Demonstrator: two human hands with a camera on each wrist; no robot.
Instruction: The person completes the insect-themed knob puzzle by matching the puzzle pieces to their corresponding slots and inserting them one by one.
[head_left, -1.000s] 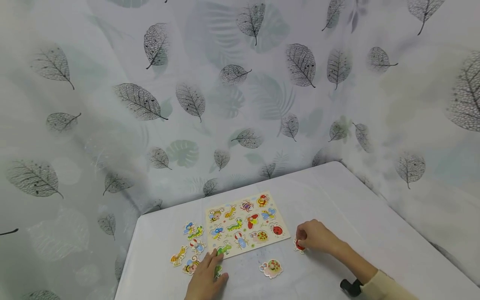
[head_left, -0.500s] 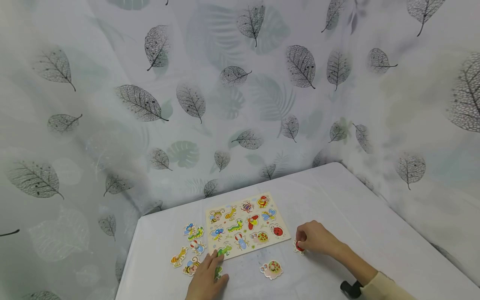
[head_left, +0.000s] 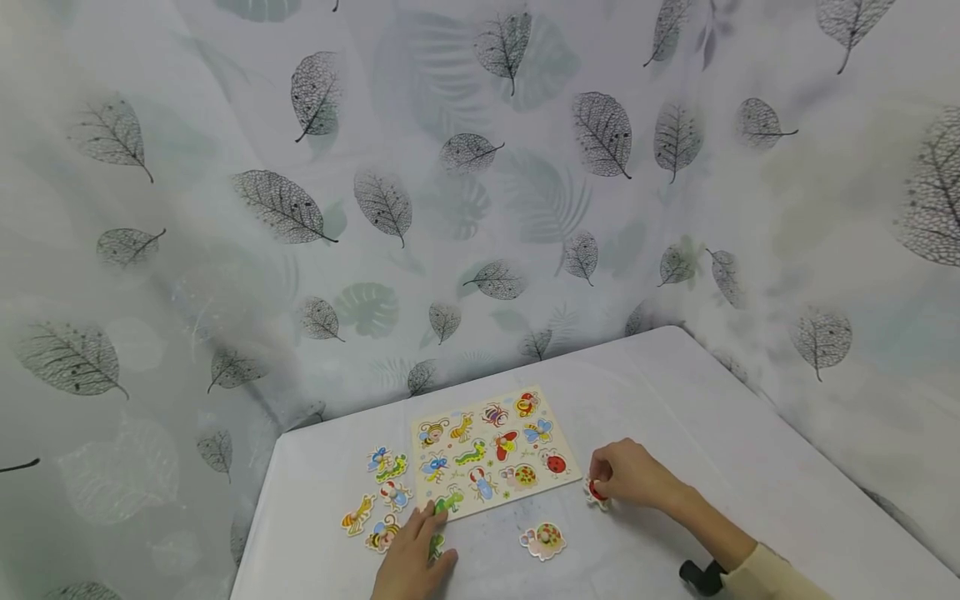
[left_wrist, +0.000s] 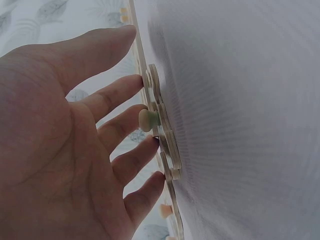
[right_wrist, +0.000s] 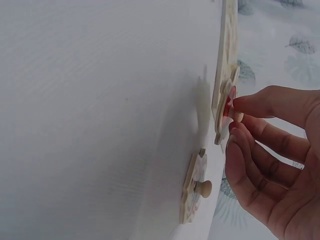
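My right hand [head_left: 633,473] pinches the knob of a red ladybug puzzle piece [right_wrist: 226,111] between thumb and fingers, just right of the puzzle board [head_left: 517,423]. In the right wrist view, the piece stands close to the board's edge; whether it touches the table is unclear. My left hand [head_left: 412,554] lies at the board's near left corner with fingers extended, fingertips touching the board. Partly covered by that hand is a green puzzle piece [head_left: 437,546]; its green knob [left_wrist: 149,120] shows in the left wrist view, near the fingers but not gripped.
A snail puzzle piece [head_left: 543,540] lies in front of the board. Left of it are several loose pieces, among them a bee [head_left: 383,533], an orange insect [head_left: 357,514] and a blue beetle [head_left: 394,495]. A black object [head_left: 701,577] is by the right forearm. Leaf-printed cloth surrounds the table.
My right hand has shifted slightly left with the ladybug piece, towards the board. The left hand and the loose pieces stay where they were.
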